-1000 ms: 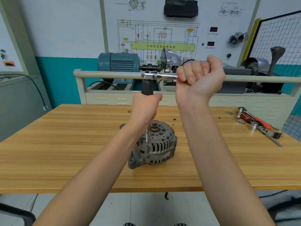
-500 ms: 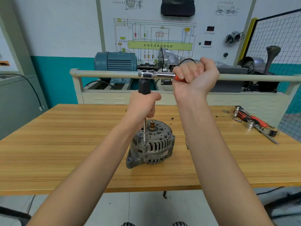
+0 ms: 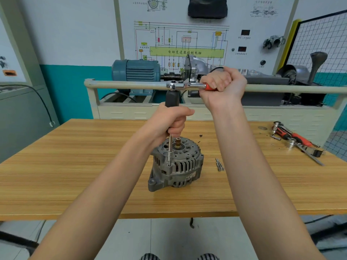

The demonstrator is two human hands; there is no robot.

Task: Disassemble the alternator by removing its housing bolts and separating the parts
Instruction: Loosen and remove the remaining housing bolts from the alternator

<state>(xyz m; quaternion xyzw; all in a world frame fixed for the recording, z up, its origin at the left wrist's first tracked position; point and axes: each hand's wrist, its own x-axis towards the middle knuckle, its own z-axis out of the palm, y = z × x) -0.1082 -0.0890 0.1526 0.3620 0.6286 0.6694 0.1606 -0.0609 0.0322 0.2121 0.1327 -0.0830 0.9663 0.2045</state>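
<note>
Bolt head under driver tip point(image 3: 169, 164): too small to tell, seating not visible.
Driver handle point(image 3: 172, 98) lower half buried in left hand point(image 3: 173, 119); grip shape hidden.
Ratchet point(image 3: 185, 85) orange handle mostly wrapped by right hand point(image 3: 222, 86); end not seen.
Alternator point(image 3: 178, 164) far side and base hidden; label text point(image 3: 190, 176) too blurred to read.
Loose bolts point(image 3: 219, 164) just right of alternator: count unclear, partly behind right forearm.
Tool pile point(image 3: 296, 141) at right table edge: overlapped, individual pieces hard to separate.
Both elbows cut off by bottom edge.
Wall diagram point(image 3: 186, 51) small print illegible.
</note>
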